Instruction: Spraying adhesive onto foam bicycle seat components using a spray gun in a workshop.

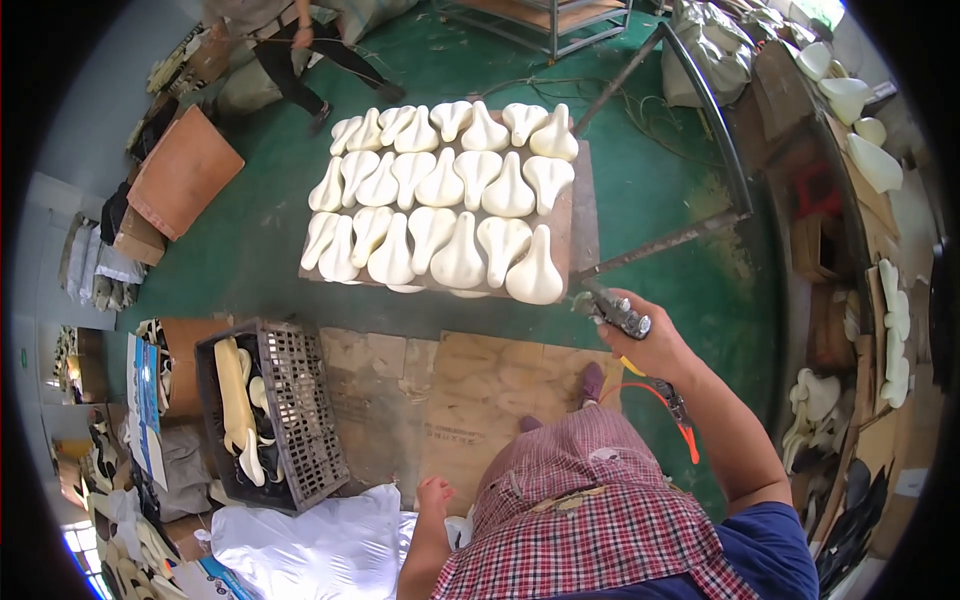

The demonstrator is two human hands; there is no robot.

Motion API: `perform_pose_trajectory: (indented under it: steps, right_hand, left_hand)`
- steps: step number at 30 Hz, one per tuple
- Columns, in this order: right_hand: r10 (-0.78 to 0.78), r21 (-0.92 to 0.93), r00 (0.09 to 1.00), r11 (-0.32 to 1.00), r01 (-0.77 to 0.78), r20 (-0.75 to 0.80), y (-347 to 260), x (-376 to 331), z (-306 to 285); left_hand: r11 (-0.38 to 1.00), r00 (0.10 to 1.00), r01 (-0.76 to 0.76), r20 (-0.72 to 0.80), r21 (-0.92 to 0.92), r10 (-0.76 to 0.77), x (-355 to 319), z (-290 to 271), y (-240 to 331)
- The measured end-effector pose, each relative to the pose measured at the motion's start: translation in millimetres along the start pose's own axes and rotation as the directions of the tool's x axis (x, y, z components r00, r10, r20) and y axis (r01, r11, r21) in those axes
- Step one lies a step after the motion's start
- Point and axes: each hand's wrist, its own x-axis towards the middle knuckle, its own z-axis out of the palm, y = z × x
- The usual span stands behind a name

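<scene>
My right hand (655,335) is wrapped round a dark metal spray gun (618,311), held just off the near right corner of a low board. A hose with yellow and orange-red parts (660,388) hangs beneath that hand. Cream foam bicycle saddle pads (458,255) lie in three rows on the board (585,230), their narrow noses pointing alternately toward me and away. Down by my waist, my left hand (435,494) has its fingers curled in, with nothing visible in it. It is beside a white sack (310,535) and apart from the pads.
A dark plastic crate (300,410) with saddle pieces stands left of me. A black metal handle frame (740,180) rises at the board's right. Shelves with more pads (870,165) line the right side. Another person (300,45) walks beyond the board. Flattened cardboard (530,385) covers the near floor.
</scene>
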Motion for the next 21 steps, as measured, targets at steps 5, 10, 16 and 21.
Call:
perform_pose_trajectory:
  steps: [5, 10, 16, 21]
  right_hand:
    - [0.040, 0.085, 0.993, 0.996, -0.030, -0.113, -11.2, 20.7, -17.9]
    - [0.058, 0.109, 0.998, 0.992, -0.062, 0.038, 0.9, 24.6, -31.6]
    - [-0.065, 0.135, 0.977, 0.986, 0.094, -0.205, 19.2, 76.4, -89.6]
    - [-0.092, 0.076, 0.950, 0.990, 0.120, -0.300, 26.2, 101.4, -129.0]
  left_hand:
    - [1.000, 1.000, -0.022, 0.018, -0.013, 0.023, -15.2, 28.4, 4.3]
    - [1.000, 1.000, -0.018, 0.019, -0.012, 0.018, -30.3, 65.7, 4.8]
    - [1.000, 1.000, -0.008, 0.024, -0.010, 0.008, -43.6, 123.5, 9.5]
    - [0.998, 0.999, -0.018, 0.040, 0.064, 0.016, -63.5, 159.9, 17.5]
